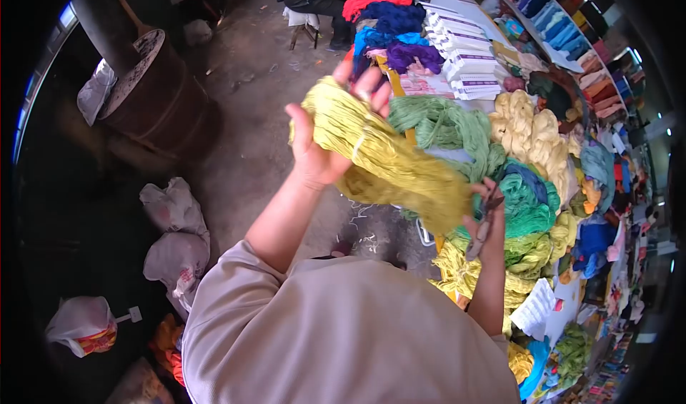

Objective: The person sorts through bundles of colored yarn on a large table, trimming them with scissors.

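A yellow-green skein of yarn (386, 150) stretches between my hands, bound by a pale tie near its upper part. My left hand (321, 143) holds it from beneath, with the yarn across the palm and the fingers spread at its far side. At the lower right end, my right hand (493, 196) grips dark metal scissors (482, 234), its fingers right at the yarn, which is blurred there. Beside the right hand, green skeins (529, 207) and yellow skeins (461, 268) are heaped on the table.
White packs with purple print (461, 53), a cream skein (532, 132) and a written paper sheet (534, 307) lie on the table. To the left stand a rusty barrel stove (164, 89) and stuffed plastic bags (175, 257). A seated person (314, 0) is at the far end.
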A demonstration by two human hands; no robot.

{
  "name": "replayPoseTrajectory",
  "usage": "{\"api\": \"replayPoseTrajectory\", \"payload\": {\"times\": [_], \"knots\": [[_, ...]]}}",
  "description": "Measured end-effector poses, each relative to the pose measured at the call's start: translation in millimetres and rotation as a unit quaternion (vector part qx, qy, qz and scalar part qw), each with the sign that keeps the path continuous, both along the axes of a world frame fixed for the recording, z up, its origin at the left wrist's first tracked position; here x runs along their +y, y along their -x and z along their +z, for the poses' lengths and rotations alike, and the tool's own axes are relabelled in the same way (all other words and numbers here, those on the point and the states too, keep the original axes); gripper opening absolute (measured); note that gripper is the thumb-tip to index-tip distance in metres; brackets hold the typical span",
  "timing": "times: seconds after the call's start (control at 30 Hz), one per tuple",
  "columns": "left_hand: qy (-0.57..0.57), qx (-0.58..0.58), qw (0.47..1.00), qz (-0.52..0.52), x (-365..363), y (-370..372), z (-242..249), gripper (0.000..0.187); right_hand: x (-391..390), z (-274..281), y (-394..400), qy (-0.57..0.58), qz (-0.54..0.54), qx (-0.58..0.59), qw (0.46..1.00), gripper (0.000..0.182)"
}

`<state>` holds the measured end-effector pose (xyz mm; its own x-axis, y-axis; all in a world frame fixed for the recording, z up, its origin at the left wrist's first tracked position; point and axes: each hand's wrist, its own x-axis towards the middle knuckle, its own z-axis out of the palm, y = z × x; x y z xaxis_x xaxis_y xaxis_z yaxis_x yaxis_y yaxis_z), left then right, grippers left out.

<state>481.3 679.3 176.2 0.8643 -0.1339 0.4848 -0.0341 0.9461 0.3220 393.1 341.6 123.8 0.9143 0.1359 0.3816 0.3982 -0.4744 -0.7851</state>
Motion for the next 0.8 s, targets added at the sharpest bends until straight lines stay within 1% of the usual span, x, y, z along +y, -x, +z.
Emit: {"api": "replayPoseTrajectory", "payload": {"times": [0.03, 0.1, 0.13, 0.17, 0.23, 0.27, 0.33, 0.37, 0.5, 0.57, 0.6, 0.63, 0.7, 0.77, 0.8], "knots": [[0.039, 0.042, 0.998, -0.031, -11, 2, 7, 0.093, 12, 2, 2, -0.073, 0.016, 0.083, 0.994, 0.081], [0.114, 0.103, 0.984, -0.091, -29, 3, 11, 0.088, 47, 20, 10, -0.135, 0.109, 0.127, 0.977, 0.052], [0.171, 0.103, 0.968, -0.149, -34, 3, 8, 0.084, 62, 46, 16, -0.294, 0.13, 0.353, 0.879, 0.038], [0.169, 0.104, 0.968, -0.155, -37, 3, 8, 0.084, 79, 50, 21, -0.264, 0.131, 0.358, 0.886, 0.035], [0.213, 0.146, 0.95, -0.173, -38, 2, 9, 0.082, 88, 57, 21, -0.26, 0.187, 0.434, 0.842, 0.033], [0.212, 0.146, 0.951, -0.172, -37, 2, 11, 0.082, 93, 52, 21, -0.261, 0.188, 0.433, 0.842, 0.033], [0.22, 0.141, 0.949, -0.177, -33, 3, 14, 0.081, 101, 37, 20, -0.17, 0.203, 0.314, 0.911, 0.037], [0.225, 0.145, 0.947, -0.179, -31, 4, 15, 0.079, 103, 41, 18, -0.185, 0.186, 0.362, 0.895, 0.04], [0.185, 0.158, 0.959, -0.148, -25, 6, 12, 0.08, 109, 42, 13, -0.154, 0.195, 0.345, 0.905, 0.038], [0.11, 0.146, 0.975, -0.125, -25, 5, 9, 0.084, 113, 41, 9, -0.151, 0.206, 0.331, 0.908, 0.037], [0.076, 0.167, 0.977, -0.113, -26, 6, 8, 0.084, 114, 40, 7, -0.151, 0.208, 0.331, 0.908, 0.037], [0.077, 0.167, 0.977, -0.112, -27, 6, 7, 0.084, 115, 37, 5, -0.149, 0.203, 0.333, 0.909, 0.036], [0.02, 0.175, 0.979, -0.102, -28, 7, -1, 0.09, 117, 37, 1, -0.148, 0.197, 0.335, 0.91, 0.035], [-0.028, 0.176, 0.979, -0.096, -32, 9, -7, 0.084, 121, 38, -3, -0.111, 0.186, 0.277, 0.936, 0.034], [-0.056, 0.177, 0.978, -0.096, -34, 10, -10, 0.081, 124, 43, -3, -0.118, 0.17, 0.301, 0.931, 0.034]]}}
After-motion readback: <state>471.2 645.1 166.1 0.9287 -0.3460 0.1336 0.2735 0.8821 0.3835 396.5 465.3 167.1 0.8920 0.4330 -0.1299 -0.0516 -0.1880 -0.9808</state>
